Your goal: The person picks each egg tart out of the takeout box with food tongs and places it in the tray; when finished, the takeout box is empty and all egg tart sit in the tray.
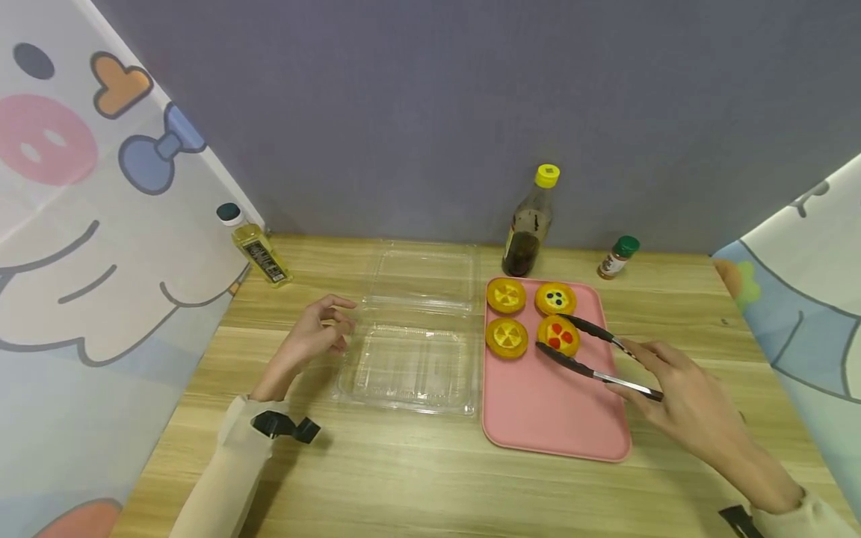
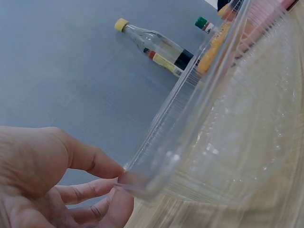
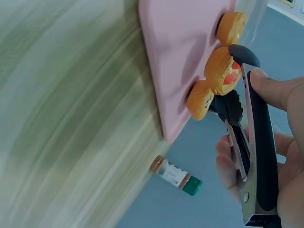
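My left hand (image 1: 315, 330) pinches the near-left rim of a clear plastic clamshell box (image 1: 412, 366), thumb and finger at its corner in the left wrist view. The box's lid (image 1: 424, 275) lies folded back behind it. In my right hand (image 1: 696, 403) are black-tipped metal tongs (image 3: 260, 137). Their tips sit on either side of a round egg tart with red toppings (image 1: 558, 336), whose shadow falls on the pink tray (image 1: 551, 411). Beside it are a tart with dark berries (image 1: 556, 299) and two tarts with yellow wedges, one at the back left (image 1: 506, 296) and one nearer (image 1: 507, 338).
Behind the tray stands a dark sauce bottle with a yellow cap (image 1: 528, 232). A small green-capped spice jar (image 1: 617, 258) is at the back right, and an oil bottle (image 1: 261, 250) at the back left. A grey partition (image 1: 417, 119) closes off the table's far edge.
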Available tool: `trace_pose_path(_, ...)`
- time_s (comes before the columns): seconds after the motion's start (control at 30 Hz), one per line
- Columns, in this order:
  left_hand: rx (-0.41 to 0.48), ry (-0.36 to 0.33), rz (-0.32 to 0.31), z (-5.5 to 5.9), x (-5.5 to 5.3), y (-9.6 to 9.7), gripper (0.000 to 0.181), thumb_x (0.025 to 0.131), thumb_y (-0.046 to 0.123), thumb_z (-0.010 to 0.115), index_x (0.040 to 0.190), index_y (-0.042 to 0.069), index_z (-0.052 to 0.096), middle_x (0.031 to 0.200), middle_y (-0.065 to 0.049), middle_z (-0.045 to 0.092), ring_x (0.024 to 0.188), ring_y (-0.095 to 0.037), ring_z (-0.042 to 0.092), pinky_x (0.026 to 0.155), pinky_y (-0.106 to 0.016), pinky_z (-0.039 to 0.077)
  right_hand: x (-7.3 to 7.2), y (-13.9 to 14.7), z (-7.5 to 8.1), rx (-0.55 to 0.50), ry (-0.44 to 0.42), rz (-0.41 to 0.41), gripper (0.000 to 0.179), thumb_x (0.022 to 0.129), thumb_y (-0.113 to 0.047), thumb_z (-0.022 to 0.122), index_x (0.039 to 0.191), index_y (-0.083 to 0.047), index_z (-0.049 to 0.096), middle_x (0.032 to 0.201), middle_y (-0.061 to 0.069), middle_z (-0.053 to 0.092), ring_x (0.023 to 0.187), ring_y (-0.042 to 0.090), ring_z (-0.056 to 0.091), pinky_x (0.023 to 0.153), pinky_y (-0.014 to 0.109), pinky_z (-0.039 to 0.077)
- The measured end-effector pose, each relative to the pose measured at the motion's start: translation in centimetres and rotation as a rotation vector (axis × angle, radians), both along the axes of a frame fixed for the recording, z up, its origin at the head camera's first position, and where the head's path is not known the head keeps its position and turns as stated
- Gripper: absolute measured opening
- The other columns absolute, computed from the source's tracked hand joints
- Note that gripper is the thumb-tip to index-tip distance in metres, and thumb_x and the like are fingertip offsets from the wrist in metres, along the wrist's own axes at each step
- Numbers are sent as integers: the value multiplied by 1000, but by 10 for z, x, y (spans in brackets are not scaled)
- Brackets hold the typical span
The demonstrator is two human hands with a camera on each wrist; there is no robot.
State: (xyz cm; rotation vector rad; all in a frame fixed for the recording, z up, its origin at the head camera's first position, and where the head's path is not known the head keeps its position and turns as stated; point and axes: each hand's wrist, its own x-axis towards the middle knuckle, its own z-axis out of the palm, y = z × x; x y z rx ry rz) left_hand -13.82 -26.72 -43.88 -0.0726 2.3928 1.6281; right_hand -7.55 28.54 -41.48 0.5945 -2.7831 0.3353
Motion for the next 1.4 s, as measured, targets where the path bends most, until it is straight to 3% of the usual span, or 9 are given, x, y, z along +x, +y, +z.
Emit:
trace_pose_path(0.2, -8, 4, 9, 2, -1, -2, 41, 100, 3, 61, 141, 2, 54, 103, -16, 62, 61, -14, 64, 60, -33, 63, 4, 9, -4, 2, -24, -26, 73, 74, -35, 93, 137, -9, 66, 118, 17, 69, 75, 30, 70, 43, 38, 47)
trace_pose_path(0.33, -8, 15, 6, 3, 0, -4, 42, 101, 3, 60, 143, 1, 53, 106, -18, 62, 62, -14, 65, 60, -32, 63, 4, 11, -6, 8, -61, -52, 73, 77, -41, 91, 139, -13, 64, 122, 15, 69, 73, 28, 69, 40, 36, 41)
trace_pose_path(0.5, -15, 6, 1, 3, 1, -4, 43, 103, 4, 57, 145, 3, 52, 111, -20, 62, 66, -15, 65, 62, -33, 63, 2, 8, -8, -2, -58, -47, 73, 76, -40, 92, 138, -12, 65, 122, 15, 69, 78, 32, 71, 41, 37, 43)
trace_pose_path(0.7, -23, 5, 1, 1, 2, -4, 42, 103, 4, 56, 145, 4, 51, 112, -21, 62, 67, -16, 66, 63, -32, 63, -3, 2, -13, 10, -36, -21, 71, 73, -34, 94, 135, -10, 67, 117, 15, 70, 69, 19, 64, 43, 28, 40)
trace_pose_path(1.07, -16, -11, -3, -1, 1, -2, 43, 102, 3, 56, 145, 2, 51, 109, -16, 61, 68, -16, 65, 64, -35, 64, -4, -6, -18, 5, -53, -29, 70, 76, -35, 92, 135, -9, 66, 117, 13, 69, 63, 8, 50, 42, 22, 33)
trace_pose_path(1.27, -20, -15, -11, 0, 1, -3, 43, 103, 4, 56, 146, 3, 50, 113, -20, 61, 68, -16, 65, 65, -35, 64, -1, -6, -18, 1, -48, -27, 75, 72, -33, 94, 137, -9, 65, 118, 14, 68, 68, 17, 60, 43, 26, 36)
trace_pose_path(1.4, -30, -12, -22, 1, 2, -4, 43, 104, 5, 55, 147, 4, 49, 117, -23, 61, 70, -16, 66, 66, -33, 64, 3, -4, -14, -19, -26, -17, 78, 71, -32, 95, 138, -8, 64, 120, 17, 68, 80, 31, 70, 45, 37, 48)
